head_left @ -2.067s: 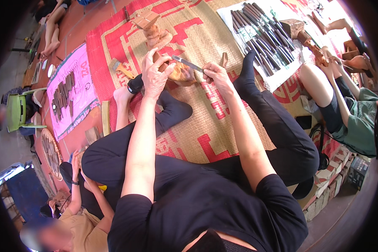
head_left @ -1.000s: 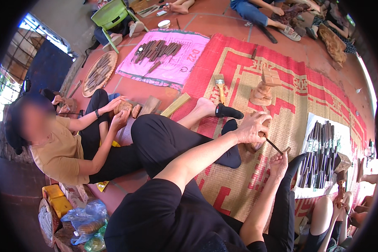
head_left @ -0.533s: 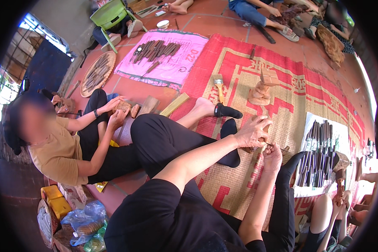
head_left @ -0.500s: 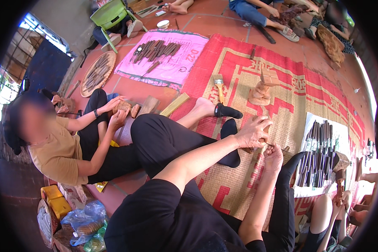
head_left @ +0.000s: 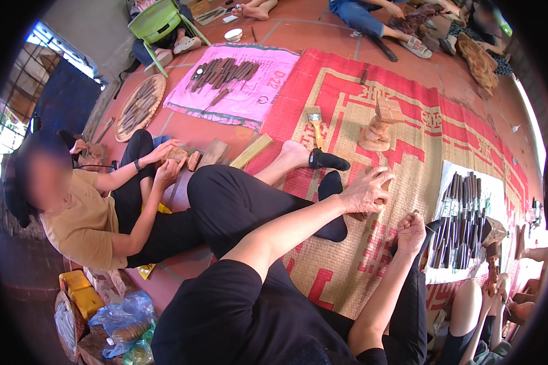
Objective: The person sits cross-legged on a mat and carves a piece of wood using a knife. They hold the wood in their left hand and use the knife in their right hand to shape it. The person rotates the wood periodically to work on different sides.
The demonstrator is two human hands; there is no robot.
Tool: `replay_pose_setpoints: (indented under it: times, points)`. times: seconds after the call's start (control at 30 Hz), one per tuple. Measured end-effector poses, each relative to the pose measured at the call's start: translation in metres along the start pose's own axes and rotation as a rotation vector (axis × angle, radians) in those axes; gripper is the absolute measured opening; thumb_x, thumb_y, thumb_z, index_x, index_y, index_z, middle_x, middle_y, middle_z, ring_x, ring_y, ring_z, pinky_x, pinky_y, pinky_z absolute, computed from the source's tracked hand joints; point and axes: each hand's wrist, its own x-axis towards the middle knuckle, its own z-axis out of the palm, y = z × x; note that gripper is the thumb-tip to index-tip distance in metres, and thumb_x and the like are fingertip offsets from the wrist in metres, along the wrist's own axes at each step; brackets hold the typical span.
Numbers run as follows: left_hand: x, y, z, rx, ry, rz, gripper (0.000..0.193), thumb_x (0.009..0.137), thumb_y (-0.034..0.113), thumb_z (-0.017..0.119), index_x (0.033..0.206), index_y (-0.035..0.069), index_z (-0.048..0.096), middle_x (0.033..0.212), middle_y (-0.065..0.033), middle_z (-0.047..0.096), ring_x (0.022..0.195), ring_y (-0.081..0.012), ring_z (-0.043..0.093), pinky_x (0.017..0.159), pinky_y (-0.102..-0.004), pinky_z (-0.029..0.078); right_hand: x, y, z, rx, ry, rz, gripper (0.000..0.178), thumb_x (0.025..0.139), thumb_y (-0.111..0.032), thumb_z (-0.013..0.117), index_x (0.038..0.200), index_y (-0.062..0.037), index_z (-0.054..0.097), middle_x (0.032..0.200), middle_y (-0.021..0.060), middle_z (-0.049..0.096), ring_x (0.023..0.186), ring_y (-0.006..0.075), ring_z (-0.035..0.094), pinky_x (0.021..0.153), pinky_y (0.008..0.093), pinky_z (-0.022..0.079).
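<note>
My left hand (head_left: 368,191) is closed round a small wooden carving (head_left: 361,215), mostly covered by my fingers, above the woven mat. My right hand (head_left: 411,233) is closed, to the right of the carving and apart from it. A thin carving tool (head_left: 431,229) juts out of its grip; most of the tool is hidden. Beyond my hands, a pale carved wooden figure with a square block on top (head_left: 374,135) stands on the red and straw-coloured mat (head_left: 341,267). A flat paintbrush (head_left: 316,126) lies to the figure's left.
Several dark-handled carving tools (head_left: 463,225) lie on a white sheet at right. More lie on a pink sheet (head_left: 268,67) and in a round basket (head_left: 158,97). A person in a tan shirt (head_left: 88,225) sits at left, handling wood. Others sit beyond the mat and at lower right.
My right hand has drawn back from the carving, toward the right and slightly down, with the thin tool in it. My left hand stays on the carving.
</note>
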Motion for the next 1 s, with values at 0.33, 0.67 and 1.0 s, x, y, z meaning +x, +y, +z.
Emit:
replay_pose_setpoints:
  times: [0.33,0.67,1.0]
  points:
    - [0.003,0.000,-0.002,0.177,-0.058,-0.124,0.074,0.065,0.031,0.079,0.132,0.018,0.050,0.134,-0.0145,0.042,0.133,-0.0415,0.032,0.106,-0.0546,0.037,-0.011,-0.005,0.023,-0.239,-0.001,-0.159,0.026,0.098,-0.012,0.055,0.121,0.0000,0.054,0.104,0.0188,0.068,0.087,0.0240,0.070,0.078,0.0340,0.060]
    - [0.002,-0.004,-0.018,0.029,0.033,-0.207,0.065,0.066,0.022,0.078,0.127,0.020,0.055,0.114,-0.0115,0.048,0.115,-0.0334,0.046,0.098,-0.0441,0.044,-0.014,-0.021,0.015,-0.194,-0.021,-0.209,0.016,0.099,-0.011,0.052,0.110,0.0005,0.054,0.112,0.0236,0.064,0.094,0.0293,0.069,0.078,0.0378,0.061]
    - [-0.012,0.015,-0.020,-0.060,0.189,-0.415,0.070,0.066,0.020,0.079,0.131,0.020,0.052,0.117,-0.0129,0.047,0.115,-0.0350,0.046,0.098,-0.0438,0.045,-0.019,-0.019,0.024,-0.284,0.079,-0.225,0.007,0.094,-0.003,0.059,0.101,-0.0036,0.058,0.101,0.0155,0.068,0.084,0.0206,0.069,0.075,0.0319,0.059]
